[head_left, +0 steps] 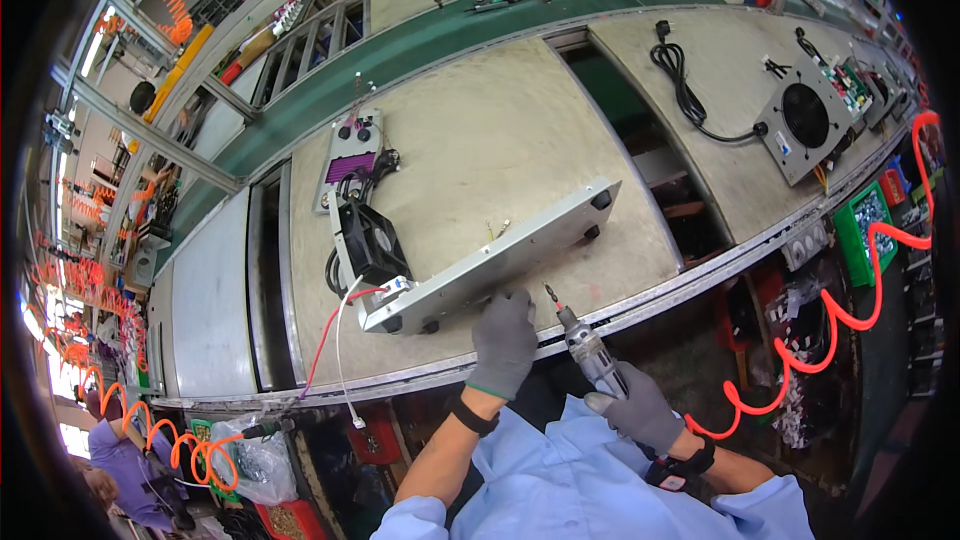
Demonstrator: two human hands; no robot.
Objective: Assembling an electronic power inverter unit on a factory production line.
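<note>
A light grey sheet-metal panel (500, 252) stands tilted on its long edge on the workbench, black feet on the side toward me. A square black fan (372, 242) stands at its left end, with red and white wires hanging from a white connector over the bench edge. My left hand (503, 342), in a grey glove, is at the panel's lower edge with its fingers drawn together; whatever they pinch is hidden. Gloved too, my right hand (645, 408) grips a powered screwdriver (592, 352), its bit pointing up toward the panel's right part.
A purple-and-grey unit (352, 162) with cables lies behind the fan. On the right is another fan panel (800, 120) with a black power cord (678, 80). A coiled orange air hose (835, 312) hangs there. A green bin (865, 225) sits below the edge. Another person (125, 470) is lower left.
</note>
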